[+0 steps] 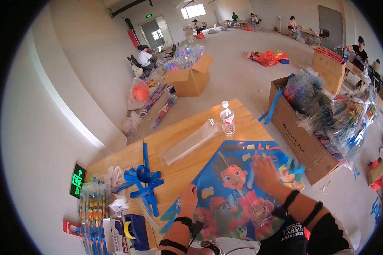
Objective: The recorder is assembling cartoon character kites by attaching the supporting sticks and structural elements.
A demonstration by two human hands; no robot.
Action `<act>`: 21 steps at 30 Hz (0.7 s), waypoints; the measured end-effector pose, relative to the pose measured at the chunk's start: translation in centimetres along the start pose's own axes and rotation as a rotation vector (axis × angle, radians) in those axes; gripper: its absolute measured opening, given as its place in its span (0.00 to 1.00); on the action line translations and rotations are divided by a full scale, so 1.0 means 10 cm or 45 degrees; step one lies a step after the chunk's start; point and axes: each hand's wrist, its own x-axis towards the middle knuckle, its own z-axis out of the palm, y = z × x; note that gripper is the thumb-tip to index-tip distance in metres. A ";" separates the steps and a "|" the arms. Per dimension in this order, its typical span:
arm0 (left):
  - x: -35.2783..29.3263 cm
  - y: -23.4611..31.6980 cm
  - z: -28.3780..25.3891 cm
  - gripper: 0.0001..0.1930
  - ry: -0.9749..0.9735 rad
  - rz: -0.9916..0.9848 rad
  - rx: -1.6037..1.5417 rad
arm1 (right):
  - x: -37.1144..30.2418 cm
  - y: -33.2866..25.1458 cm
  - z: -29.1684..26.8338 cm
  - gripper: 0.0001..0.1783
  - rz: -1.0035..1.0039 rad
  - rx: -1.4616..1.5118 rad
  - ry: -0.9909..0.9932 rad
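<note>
A blue kite (pixel 215 182) printed with cartoon figures lies spread over the near right of the wooden table, a thin line running along its middle. My right hand (pixel 264 172) rests on its upper right part, fingers apart and laid on the sheet. At the kite's left edge is my left hand (pixel 189 200); its fingers are mostly hidden, so I cannot tell whether they grip the edge. Just beyond the kite stands a capped clear water bottle (pixel 227 120). A stack of clear plastic sleeves (pixel 191 142) lies to its left.
Blue strips (pixel 148 182) lie on the table (pixel 123 158) at left. A blue tape dispenser (pixel 136 233) and bundled wrapped packs (pixel 95 216) sit near left. Cartons of wrapped goods stand beyond: one ahead (pixel 187 80), a bigger carton (pixel 291 131) at right. Several people work farther off.
</note>
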 end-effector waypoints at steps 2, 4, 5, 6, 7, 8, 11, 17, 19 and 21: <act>0.06 -0.02 0.08 0.08 0.027 -0.022 -0.029 | -0.30 -0.22 -0.05 0.34 -0.149 0.124 -0.247; 0.16 -0.03 0.12 0.09 0.023 0.029 -0.072 | -0.55 -0.36 -0.10 0.36 -0.035 0.308 -0.355; 0.20 -0.03 0.14 0.09 0.018 0.021 -0.067 | -0.61 -0.39 -0.10 0.37 0.070 0.464 -0.401; 0.25 -0.03 0.15 0.08 0.008 0.014 -0.077 | -0.64 -0.39 -0.08 0.37 0.071 0.464 -0.410; 0.29 -0.01 0.17 0.08 -0.009 0.008 -0.095 | -0.66 -0.36 -0.06 0.38 0.089 0.423 -0.376; 0.33 0.00 0.18 0.08 -0.004 0.009 -0.091 | -0.68 -0.33 -0.04 0.38 0.109 0.382 -0.344; 0.37 0.06 0.21 0.08 -0.035 -0.073 -0.113 | -0.66 -0.25 0.06 0.38 0.136 0.307 -0.293; 0.43 0.03 0.19 0.10 0.074 -0.012 -0.215 | -0.57 -0.16 0.22 0.38 0.175 0.308 -0.198; 0.43 -0.01 0.16 0.10 0.011 -0.093 -0.443 | -0.53 -0.17 0.20 0.39 0.204 0.334 -0.189; 0.43 -0.02 0.17 0.10 0.030 -0.096 -0.443 | -0.54 -0.21 0.09 0.39 0.233 0.345 -0.183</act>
